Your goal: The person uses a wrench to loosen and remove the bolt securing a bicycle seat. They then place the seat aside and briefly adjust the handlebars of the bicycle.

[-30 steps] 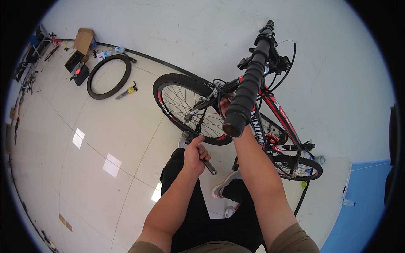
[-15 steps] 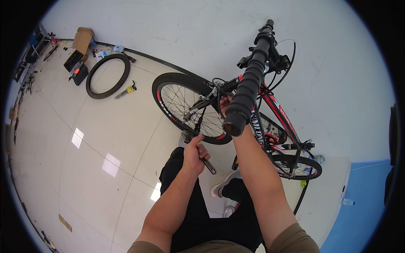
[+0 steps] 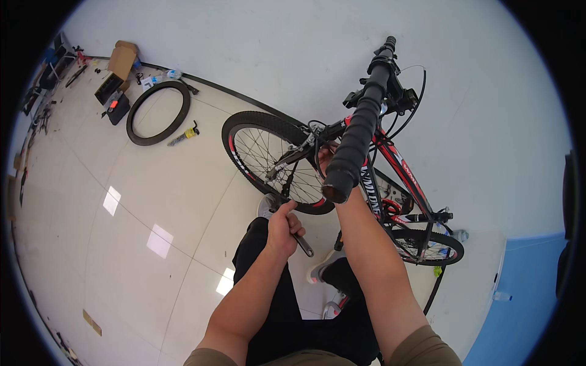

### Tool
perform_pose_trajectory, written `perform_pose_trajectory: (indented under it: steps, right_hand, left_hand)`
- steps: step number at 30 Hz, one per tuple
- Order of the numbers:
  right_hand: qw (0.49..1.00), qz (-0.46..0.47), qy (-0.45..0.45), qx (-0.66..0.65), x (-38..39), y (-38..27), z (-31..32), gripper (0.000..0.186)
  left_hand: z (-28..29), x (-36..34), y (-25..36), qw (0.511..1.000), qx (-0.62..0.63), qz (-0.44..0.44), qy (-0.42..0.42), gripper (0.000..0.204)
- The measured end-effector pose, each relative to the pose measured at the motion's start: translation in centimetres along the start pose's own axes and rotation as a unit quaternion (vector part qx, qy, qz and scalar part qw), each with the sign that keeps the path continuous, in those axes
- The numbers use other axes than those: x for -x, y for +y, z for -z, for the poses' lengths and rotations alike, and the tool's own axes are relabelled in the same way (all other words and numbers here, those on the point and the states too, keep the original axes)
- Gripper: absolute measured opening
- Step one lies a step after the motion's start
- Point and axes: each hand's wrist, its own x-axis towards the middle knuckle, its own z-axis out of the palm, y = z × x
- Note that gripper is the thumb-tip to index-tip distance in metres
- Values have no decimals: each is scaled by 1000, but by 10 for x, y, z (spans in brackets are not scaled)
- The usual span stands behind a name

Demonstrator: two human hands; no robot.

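A black and red bicycle stands by the white wall, its front wheel turned to the left. My left hand is closed around an adjustable wrench, beside the lower rim of that wheel. The wrench's head points up toward the tyre; whether it touches cannot be told. My right hand reaches behind the black handlebar grip, by the front fork and brake cables. Its fingers look curled there, but the grip and cables hide most of them and what they hold.
A loose tyre lies on the tiled floor at far left, with a yellow-labelled tool near it. An open cardboard box and a black case are beyond. My shoe is next to the front wheel. A plastic bottle is at right.
The whole view has shifted slightly, with the bicycle a little lower in it. The wrench's head looks turned more edge-on. Both hands stay in nearly the same places.
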Motion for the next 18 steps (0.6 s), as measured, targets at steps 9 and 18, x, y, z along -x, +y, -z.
perform_pose_trajectory:
  steps: [9,18]
  right_hand:
    - [1000,-4,2,-30,-20,1,22,17]
    - [998,18,59,4,-1,6,-10,8]
  left_hand:
    - [-2,0,-5,1000,-14,-3,5,21]
    - [-1,2,-1,1000,-23,-9,17,17]
